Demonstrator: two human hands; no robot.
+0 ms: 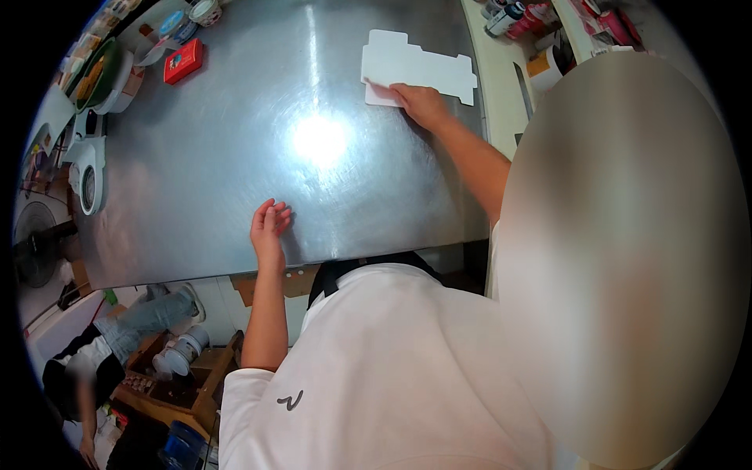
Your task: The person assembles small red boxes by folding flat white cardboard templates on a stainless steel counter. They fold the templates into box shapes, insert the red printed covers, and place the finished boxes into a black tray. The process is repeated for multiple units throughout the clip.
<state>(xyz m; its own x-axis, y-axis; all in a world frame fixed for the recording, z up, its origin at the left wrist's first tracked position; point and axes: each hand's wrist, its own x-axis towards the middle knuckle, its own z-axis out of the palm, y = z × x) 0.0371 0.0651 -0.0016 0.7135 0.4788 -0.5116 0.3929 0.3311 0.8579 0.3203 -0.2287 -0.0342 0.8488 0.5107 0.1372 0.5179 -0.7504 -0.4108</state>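
Right hand: its fingers (398,91) are stretched forward and laid on the lower left part of the white sheet; whether the edge is pinched or only pressed cannot be told, as the underside is hidden.
White cut-out sheet (423,69): spread flat, with tabs along its outline, it is touched by the right fingertips and extends beyond them and to their right.
Left hand (271,223): its fingers are loosely curled and partly parted, and nothing is seen to be held; it is poised by the near table edge, well apart from the sheet.
Metal table (196,157): its shiny top is spread around and beyond both sets of fingers.
Red box (183,62): it is placed far beyond the left fingers, to their left.
White device (95,149): its dark-rimmed ring is seen well left of the left fingers.
Pale shelf (493,66): it is set right of the right fingers, with bottles (504,19) placed beyond.
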